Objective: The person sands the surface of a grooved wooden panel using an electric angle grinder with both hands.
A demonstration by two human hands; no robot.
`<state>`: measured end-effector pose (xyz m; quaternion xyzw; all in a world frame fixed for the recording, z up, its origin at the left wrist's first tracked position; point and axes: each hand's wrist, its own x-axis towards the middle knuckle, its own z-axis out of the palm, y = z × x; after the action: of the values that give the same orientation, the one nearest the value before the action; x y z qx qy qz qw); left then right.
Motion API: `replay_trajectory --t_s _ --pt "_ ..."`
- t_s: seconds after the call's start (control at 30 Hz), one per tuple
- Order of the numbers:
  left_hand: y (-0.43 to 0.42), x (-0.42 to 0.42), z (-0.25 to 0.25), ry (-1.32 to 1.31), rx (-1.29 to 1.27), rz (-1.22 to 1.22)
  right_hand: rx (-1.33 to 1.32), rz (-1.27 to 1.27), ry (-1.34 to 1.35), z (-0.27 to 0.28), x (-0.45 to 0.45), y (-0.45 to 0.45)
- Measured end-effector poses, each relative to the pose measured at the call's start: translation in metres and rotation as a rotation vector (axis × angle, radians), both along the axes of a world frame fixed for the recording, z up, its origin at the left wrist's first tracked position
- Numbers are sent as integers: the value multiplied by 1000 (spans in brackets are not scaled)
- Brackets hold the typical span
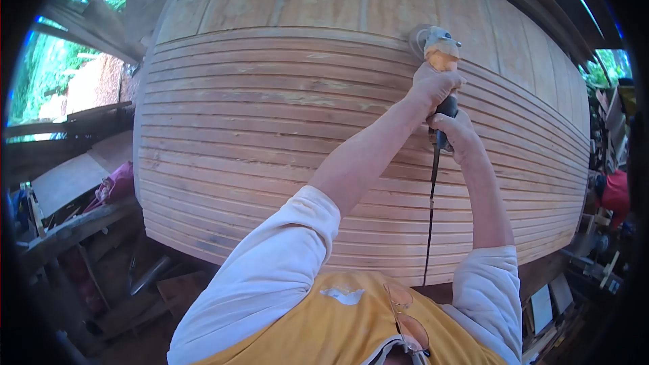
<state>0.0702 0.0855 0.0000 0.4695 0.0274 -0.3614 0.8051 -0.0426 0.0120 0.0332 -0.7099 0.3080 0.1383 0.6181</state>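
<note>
An angle grinder [443, 59] with an orange body and dark rear handle lies against the large grooved wooden panel [291, 122]. Its round disc [416, 42] is at the border between the panel's smooth boards and its grooved strips; whether it spins I cannot tell. My left hand [436, 86] wraps around the grinder's body just behind the head. Lower down, my right hand [458, 132] is closed around the rear handle. From there a black power cord [430, 216] runs down over the panel toward my body.
Scrap boards [67, 182] and a pink cloth or bag [118, 186] lie at the left. On the right are a red object [614, 192] and stacked wood pieces [542, 307]. A pair of glasses [409, 324] hangs on my yellow shirt front.
</note>
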Motion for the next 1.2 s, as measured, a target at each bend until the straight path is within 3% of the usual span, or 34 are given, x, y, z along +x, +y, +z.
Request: replay_trajectory --t_s 0.4,0.73,0.8,0.93,1.07,1.2 --pt "402 157 0 -12 73 488 42 507 25 1 206 353" --pt "593 214 0 -18 144 623 172 661 -64 -11 288 529" --pt "599 215 -3 13 123 632 220 683 -45 -6 287 531" --pt "543 194 -6 67 111 510 314 445 -161 -33 251 489" --pt "412 150 -3 48 105 305 155 284 -73 -6 179 375" --pt "265 95 -4 31 40 35 149 56 -82 -19 97 249"
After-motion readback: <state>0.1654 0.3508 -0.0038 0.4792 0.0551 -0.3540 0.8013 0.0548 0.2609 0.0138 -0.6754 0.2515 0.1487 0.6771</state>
